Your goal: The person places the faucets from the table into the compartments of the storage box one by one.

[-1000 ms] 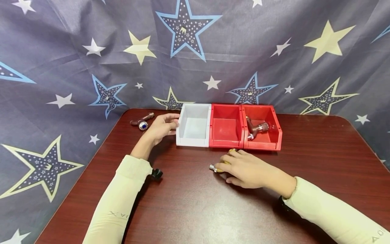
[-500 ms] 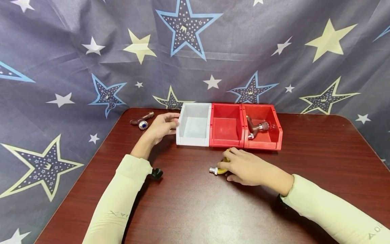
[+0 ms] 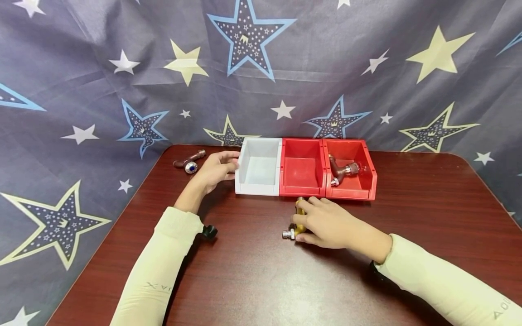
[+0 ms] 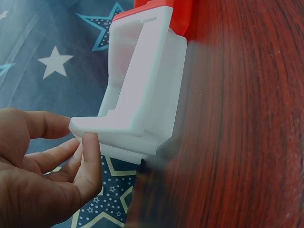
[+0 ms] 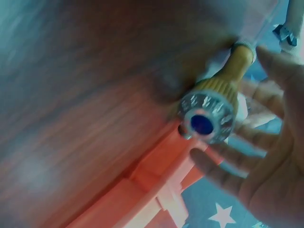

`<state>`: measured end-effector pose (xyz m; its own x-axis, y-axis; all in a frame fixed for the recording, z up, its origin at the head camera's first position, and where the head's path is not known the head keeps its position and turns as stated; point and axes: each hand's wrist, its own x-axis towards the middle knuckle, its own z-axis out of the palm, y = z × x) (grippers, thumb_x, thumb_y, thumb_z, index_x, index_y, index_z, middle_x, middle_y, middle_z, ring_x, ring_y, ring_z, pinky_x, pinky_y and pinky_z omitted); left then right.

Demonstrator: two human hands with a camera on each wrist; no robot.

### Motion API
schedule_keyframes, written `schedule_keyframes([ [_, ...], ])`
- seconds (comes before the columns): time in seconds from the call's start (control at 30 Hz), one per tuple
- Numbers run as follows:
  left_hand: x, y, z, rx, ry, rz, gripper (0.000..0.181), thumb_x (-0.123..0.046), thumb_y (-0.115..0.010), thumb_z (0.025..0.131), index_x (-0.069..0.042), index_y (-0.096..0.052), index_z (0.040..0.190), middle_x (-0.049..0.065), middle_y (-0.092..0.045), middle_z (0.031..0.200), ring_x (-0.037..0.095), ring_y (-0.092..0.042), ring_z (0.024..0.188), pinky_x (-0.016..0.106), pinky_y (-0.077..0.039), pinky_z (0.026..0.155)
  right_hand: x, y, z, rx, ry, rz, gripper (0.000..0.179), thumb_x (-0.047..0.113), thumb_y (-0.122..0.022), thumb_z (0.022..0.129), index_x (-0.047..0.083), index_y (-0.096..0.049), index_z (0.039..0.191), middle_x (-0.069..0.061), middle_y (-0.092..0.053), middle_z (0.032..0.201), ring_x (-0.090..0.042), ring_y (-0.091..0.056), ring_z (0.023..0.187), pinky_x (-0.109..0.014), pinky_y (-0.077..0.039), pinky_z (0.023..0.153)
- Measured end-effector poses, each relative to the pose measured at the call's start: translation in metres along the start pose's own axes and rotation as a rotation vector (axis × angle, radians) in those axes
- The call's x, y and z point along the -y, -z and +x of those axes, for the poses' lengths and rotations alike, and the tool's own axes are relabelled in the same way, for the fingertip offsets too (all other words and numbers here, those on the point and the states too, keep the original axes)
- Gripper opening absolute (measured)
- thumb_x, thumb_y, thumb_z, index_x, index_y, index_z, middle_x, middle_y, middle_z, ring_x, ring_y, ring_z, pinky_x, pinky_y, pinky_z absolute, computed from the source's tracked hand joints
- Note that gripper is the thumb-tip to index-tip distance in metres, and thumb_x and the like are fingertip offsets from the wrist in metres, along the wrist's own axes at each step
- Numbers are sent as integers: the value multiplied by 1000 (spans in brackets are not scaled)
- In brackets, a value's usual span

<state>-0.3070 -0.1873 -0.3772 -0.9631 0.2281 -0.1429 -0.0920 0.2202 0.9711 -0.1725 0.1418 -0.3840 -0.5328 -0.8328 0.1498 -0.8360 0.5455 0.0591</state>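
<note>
A gold-coloured tap (image 3: 300,230) with a silver threaded end lies on the table in front of the red bins. My right hand (image 3: 326,224) has its fingers and thumb round the tap's body, covering part of it. Its ribbed knob with a blue centre (image 5: 202,124) shows in the right wrist view, facing the camera. At the bin row's left end, my left hand (image 3: 216,171) touches the side of the white bin (image 3: 258,189). In the left wrist view, its fairly straight fingertips (image 4: 90,145) meet the bin's upper corner.
A middle red bin (image 3: 302,191) adjoins the white one. The right red bin (image 3: 350,194) holds a brown tap (image 3: 344,170). Another brown tap (image 3: 190,167) with a blue-centred knob lies left of my left hand. A starry curtain (image 3: 163,81) hangs behind the table (image 3: 253,276).
My right hand has turned the gold tap, so its body now stands more upright in the head view and more of it shows. The left hand stays at the white bin.
</note>
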Motion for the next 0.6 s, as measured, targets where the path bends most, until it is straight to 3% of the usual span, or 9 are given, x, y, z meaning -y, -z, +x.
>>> schedule_keyframes([
  [0.3, 0, 0, 1, -8, -3, 5, 45, -1, -54, 100, 0, -51, 145, 18, -56, 126, 20, -60, 102, 46, -55, 96, 21, 0, 5, 60, -236, -3, 41, 58, -74, 88, 21, -66, 106, -12, -58, 107, -30, -55, 86, -39, -49, 57],
  [0.43, 0, 0, 1, -2, 0, 5, 46, -1, -53, 100, 0, -51, 145, 19, -55, 126, 20, -59, 102, 46, -55, 95, 25, -2, 7, 119, -299, 26, 42, 59, -73, 88, 22, -65, 107, -9, -57, 102, -29, -54, 87, -37, -47, 52],
  [0.6, 1, 1, 2, 1, 2, 3, 47, -1, -53, 100, 0, -50, 146, 21, -54, 127, 21, -58, 102, 45, -55, 96, 25, -5, 9, 167, -328, 37, 41, 59, -70, 90, 23, -65, 110, -10, -58, 107, -30, -55, 91, -38, -48, 52],
])
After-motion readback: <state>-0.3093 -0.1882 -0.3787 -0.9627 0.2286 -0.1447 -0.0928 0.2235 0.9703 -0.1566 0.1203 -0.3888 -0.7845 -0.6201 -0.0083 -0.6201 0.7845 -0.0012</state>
